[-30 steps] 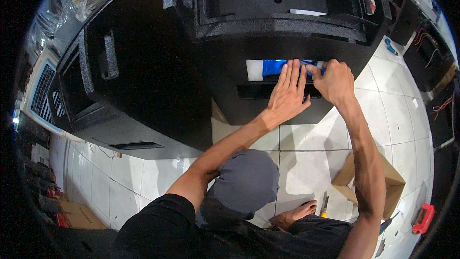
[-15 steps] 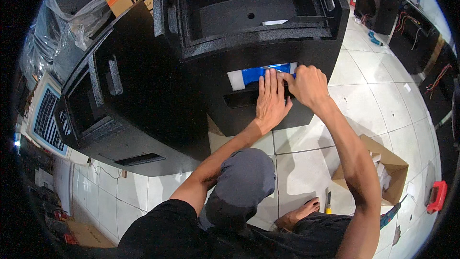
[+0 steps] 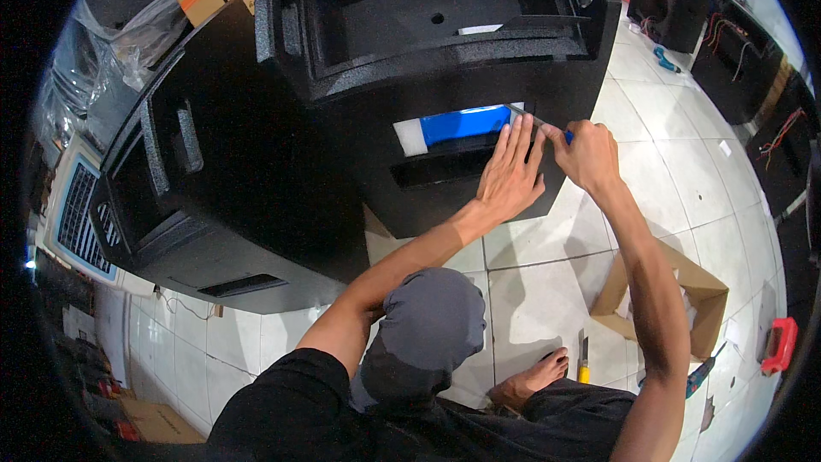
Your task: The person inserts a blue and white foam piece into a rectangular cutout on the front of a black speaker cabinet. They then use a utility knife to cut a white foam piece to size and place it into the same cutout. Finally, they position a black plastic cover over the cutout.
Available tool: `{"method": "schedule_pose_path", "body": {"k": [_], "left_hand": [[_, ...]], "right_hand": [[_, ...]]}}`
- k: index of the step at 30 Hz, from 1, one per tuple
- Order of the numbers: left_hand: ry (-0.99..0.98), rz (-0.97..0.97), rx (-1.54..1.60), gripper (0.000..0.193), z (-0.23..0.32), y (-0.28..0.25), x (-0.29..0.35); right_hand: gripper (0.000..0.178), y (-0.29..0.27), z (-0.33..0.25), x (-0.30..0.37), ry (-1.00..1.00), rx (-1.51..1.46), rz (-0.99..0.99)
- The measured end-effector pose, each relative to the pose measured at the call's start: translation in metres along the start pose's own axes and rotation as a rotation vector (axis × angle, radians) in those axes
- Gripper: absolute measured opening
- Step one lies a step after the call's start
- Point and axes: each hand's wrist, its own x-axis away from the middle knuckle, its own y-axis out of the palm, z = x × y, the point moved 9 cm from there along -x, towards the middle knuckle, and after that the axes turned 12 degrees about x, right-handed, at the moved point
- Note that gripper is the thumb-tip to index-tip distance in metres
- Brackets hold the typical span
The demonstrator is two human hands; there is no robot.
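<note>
A glossy blue panel (image 3: 466, 125) lies in the upper slot of a black speaker cabinet (image 3: 351, 145), with white foam (image 3: 411, 138) at its left end. My left hand (image 3: 513, 173) is open, its outstretched fingers resting at the panel's right end and on the cabinet face. My right hand (image 3: 592, 156) is closed around a blue-handled tool (image 3: 532, 118) with a thin metal shaft or blade. The tool's tip reaches the slot's upper right corner, just above my left fingertips. Its exact kind is unclear.
A second black cabinet (image 3: 248, 171) stands close on the left. On the tiled floor are an open cardboard box (image 3: 708, 316), a yellow-handled cutter (image 3: 584, 364) with blade out, a power drill (image 3: 701, 376) and a red object (image 3: 778, 347). Speaker cabinets (image 3: 667, 0) line the right.
Both hands have moved right along the slot, the tool with them, uncovering more of the blue panel. The tool's tip has shifted from the panel's middle to its right end.
</note>
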Motion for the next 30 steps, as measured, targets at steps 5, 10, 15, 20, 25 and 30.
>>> {"method": "schedule_pose_path", "body": {"k": [5,10,15,20,25,30], "left_hand": [[-0.030,-0.017,-0.037,0.084,-0.012,0.005,-0.001],[-0.113,-0.014,-0.017,0.083,-0.024,-0.002,-0.008],[-0.099,-0.109,-0.156,0.089,-0.025,-0.006,-0.001],[-0.078,-0.028,-0.082,0.087,-0.029,-0.040,0.013],[-0.092,-0.020,-0.131,0.089,-0.040,-0.057,0.025],[-0.116,-0.084,-0.221,0.090,-0.037,-0.053,0.020]], "right_hand": [[0.049,0.001,-0.013,-0.010,0.073,-0.003,-0.058],[0.048,-0.010,-0.030,-0.022,0.129,0.008,-0.109],[0.048,-0.003,-0.033,-0.016,0.161,-0.005,-0.090],[0.051,-0.018,-0.033,-0.004,0.069,0.017,-0.049],[0.049,-0.025,-0.021,0.025,0.013,0.142,-0.014],[0.045,-0.024,-0.022,0.032,-0.095,0.252,0.052]]}}
